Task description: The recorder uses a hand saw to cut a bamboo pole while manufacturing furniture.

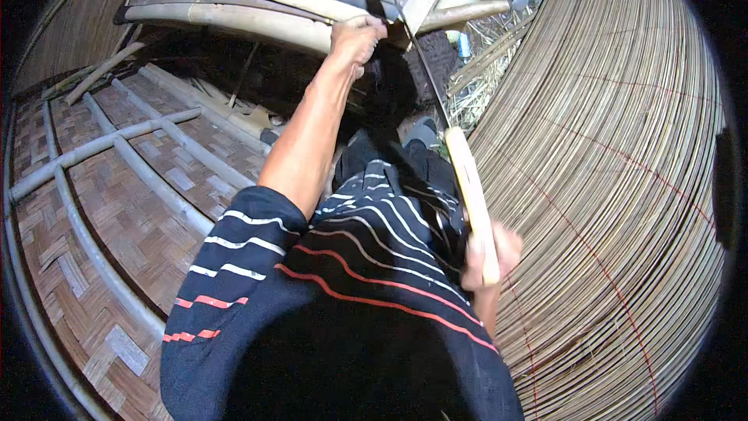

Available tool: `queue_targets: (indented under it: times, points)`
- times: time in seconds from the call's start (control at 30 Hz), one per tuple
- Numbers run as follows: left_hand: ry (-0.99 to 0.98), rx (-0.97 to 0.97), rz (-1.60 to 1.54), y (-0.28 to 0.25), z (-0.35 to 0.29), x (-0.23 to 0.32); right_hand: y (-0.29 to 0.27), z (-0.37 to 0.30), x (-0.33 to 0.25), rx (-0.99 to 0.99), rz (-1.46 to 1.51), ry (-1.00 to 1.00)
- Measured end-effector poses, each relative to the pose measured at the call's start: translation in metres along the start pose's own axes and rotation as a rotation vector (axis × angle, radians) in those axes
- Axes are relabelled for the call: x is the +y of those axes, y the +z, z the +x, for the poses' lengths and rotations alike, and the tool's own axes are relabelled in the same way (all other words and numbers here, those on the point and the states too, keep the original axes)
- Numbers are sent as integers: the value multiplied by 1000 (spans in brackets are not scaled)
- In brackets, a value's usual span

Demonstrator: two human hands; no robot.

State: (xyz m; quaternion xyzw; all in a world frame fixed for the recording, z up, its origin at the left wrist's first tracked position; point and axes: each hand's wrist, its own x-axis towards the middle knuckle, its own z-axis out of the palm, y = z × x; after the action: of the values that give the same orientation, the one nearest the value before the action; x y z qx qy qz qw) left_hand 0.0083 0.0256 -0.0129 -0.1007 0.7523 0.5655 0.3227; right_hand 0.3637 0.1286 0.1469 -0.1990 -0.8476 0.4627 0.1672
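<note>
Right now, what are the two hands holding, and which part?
The right hand grips the lower end of a pale bamboo strip. The left hand reaches up, gripping the edge of a bamboo pole.

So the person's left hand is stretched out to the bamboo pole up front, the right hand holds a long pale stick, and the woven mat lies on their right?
Not quite. The head view shows the woven mat on the person's left; on the right is a sheet of thin slats. The left hand does reach the bamboo pole, and the right hand holds the long pale stick.
</note>
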Motion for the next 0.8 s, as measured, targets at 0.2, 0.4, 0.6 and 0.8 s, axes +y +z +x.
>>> queue_targets:
  times: [0.2, 0.4, 0.6, 0.8]
  points:
    - [-17, 56, 55, 0, -6, 4, -3, 7, 12, 19, 48, -87]
    - [80, 30, -162, -1, 16, -14, -12, 0, 16, -1, 110, 76]
    - [23, 31, -135, -14, 7, -12, -10, 3, 14, -37, -12, -41]
    - [45, 20, -79, -15, 15, -10, -13, 10, 16, -47, 8, 77]
